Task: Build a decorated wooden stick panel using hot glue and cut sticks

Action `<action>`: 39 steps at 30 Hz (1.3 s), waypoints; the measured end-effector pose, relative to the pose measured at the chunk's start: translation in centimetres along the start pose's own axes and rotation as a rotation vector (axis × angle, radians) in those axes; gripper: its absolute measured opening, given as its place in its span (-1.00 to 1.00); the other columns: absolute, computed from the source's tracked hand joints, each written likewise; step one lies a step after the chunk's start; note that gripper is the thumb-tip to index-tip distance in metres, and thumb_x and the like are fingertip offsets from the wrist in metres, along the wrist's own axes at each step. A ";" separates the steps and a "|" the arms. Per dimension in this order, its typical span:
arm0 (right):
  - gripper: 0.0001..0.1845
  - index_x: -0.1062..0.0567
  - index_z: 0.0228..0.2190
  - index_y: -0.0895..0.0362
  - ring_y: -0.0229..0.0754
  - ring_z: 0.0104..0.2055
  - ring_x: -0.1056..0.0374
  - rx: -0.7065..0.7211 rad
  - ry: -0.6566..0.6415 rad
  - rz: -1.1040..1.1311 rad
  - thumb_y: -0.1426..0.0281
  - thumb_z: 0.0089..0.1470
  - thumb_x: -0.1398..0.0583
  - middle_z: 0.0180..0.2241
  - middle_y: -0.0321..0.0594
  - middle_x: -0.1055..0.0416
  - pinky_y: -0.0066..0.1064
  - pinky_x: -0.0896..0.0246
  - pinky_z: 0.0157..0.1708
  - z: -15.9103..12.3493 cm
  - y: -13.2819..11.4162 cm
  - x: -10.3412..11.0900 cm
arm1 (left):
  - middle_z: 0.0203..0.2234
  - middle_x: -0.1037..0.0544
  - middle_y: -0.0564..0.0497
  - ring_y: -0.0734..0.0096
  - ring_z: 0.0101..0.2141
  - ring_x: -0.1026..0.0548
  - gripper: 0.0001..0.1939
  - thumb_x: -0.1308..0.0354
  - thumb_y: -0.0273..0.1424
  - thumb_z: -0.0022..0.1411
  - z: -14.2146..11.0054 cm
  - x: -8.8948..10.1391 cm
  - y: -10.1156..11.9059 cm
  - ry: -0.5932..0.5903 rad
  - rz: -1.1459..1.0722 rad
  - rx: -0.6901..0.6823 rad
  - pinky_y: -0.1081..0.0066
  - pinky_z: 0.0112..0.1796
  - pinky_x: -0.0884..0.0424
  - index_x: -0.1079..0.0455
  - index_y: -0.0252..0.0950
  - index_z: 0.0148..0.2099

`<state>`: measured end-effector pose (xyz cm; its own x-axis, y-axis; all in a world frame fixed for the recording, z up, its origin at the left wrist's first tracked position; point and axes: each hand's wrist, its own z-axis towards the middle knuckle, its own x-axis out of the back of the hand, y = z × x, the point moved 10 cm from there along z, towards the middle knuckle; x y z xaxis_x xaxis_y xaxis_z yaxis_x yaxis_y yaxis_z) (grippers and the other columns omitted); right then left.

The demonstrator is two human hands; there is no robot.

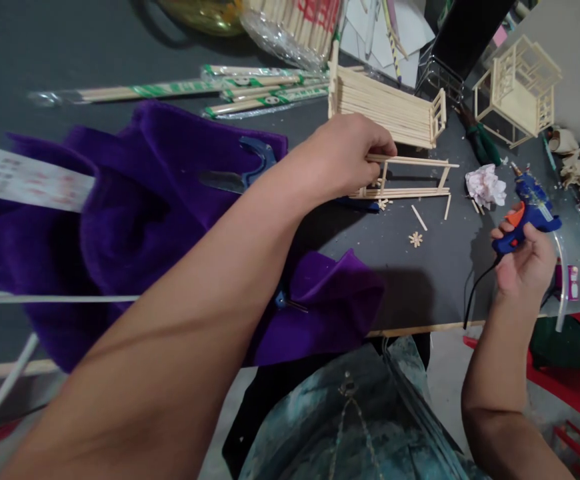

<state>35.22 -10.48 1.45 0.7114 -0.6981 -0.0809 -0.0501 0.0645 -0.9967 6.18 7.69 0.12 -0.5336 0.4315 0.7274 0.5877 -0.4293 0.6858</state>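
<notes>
My left hand [346, 152] reaches across the table with its fingers closed on the near end of a small wooden stick frame [415, 193]. Its fingertips are partly hidden. Just behind stands a miniature bed-like piece made of sticks [385, 103]. Over on the right, my right hand [525, 260] is wrapped round a blue glue gun [533, 210] with an orange trigger, its nozzle tilted up and a clear glue stick out of its back. Between the hands lie a crumpled paper ball [486, 185], a little stick flower [416, 239] and a loose stick piece [419, 217].
Purple cloth [170, 180] covers the left side, with blue-handled scissors [257, 163] on it. Wrapped chopsticks [270, 93] lie behind. Green-handled pliers [481, 140] and a miniature stick chair [517, 100] stand farther right. The glue gun's black cord [473, 287] hangs over the table edge.
</notes>
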 end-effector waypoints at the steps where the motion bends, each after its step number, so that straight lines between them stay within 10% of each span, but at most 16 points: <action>1: -0.88 -0.57 -0.36 0.09 -0.35 -0.36 -0.37 -0.021 0.019 0.023 0.38 -0.01 -0.36 -0.29 -0.32 -0.51 -0.48 -0.45 -0.35 0.8 0.2 0.8 | -0.04 -0.71 -0.12 0.03 0.01 -0.64 -0.49 -0.05 -0.41 0.18 0.0 -0.1 -0.1 0.001 -0.003 -0.004 0.16 0.07 -0.47 -0.66 -0.24 0.10; 12: -0.67 -0.58 -0.26 0.09 -0.10 -0.04 -0.58 -0.116 -0.008 -0.162 0.18 0.00 -0.45 -0.13 -0.16 -0.58 -0.12 -0.57 0.03 3.5 4.6 3.5 | -0.15 -0.73 -0.04 0.05 -0.03 -0.63 -0.54 -0.12 -0.35 0.13 0.1 0.0 -0.5 0.045 -0.107 -0.058 0.20 0.01 -0.51 -0.67 -0.11 0.02; 20: -0.50 -0.62 -0.07 0.05 -0.02 0.04 -0.49 0.232 0.130 -0.709 0.14 -0.05 -0.44 0.00 -0.12 -0.55 0.00 -0.45 0.12 0.8 0.5 4.1 | -0.06 -0.73 -0.09 -0.01 0.02 -0.61 -0.50 -0.11 -0.36 0.12 0.0 0.2 -0.1 0.031 -0.058 -0.033 0.18 0.05 -0.50 -0.68 -0.14 0.06; 25: -0.67 -0.65 -0.06 0.02 -0.04 -0.07 -0.52 0.531 -0.038 -0.926 0.16 0.20 -0.31 -0.07 -0.13 -0.59 -0.05 -0.43 0.05 -1.8 -3.0 -2.5 | -0.08 -0.72 -0.09 -0.01 0.04 -0.60 -0.51 -0.12 -0.36 0.11 0.1 -0.2 -0.7 0.025 -0.111 -0.055 0.17 0.06 -0.49 -0.67 -0.17 0.06; 32: -0.81 -0.65 -0.27 0.01 -0.08 -0.20 -0.48 0.569 -0.508 -1.050 0.34 0.29 -0.20 -0.27 -0.22 -0.59 -0.22 -0.39 -0.12 -4.8 -0.7 -15.3 | -0.08 -0.73 -0.09 0.00 0.02 -0.63 -0.51 -0.10 -0.37 0.12 0.1 0.0 -0.2 0.024 -0.061 -0.044 0.16 0.05 -0.49 -0.67 -0.15 0.05; 39: -0.79 -0.65 -0.24 0.02 -0.06 -0.18 -0.44 0.527 -0.631 -1.133 0.39 0.30 -0.17 -0.24 -0.18 -0.58 -0.20 -0.34 -0.09 -4.0 3.1 -19.9 | -0.03 -0.73 -0.18 0.00 0.02 -0.64 -0.50 -0.06 -0.43 0.17 0.1 0.0 0.3 0.016 -0.009 -0.023 0.13 0.07 -0.48 -0.67 -0.26 0.07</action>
<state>18.08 0.76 -0.04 0.3858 -0.1248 0.9141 0.9225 0.0433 -0.3835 6.42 7.62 0.37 -0.5485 0.4223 0.7217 0.5693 -0.4436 0.6922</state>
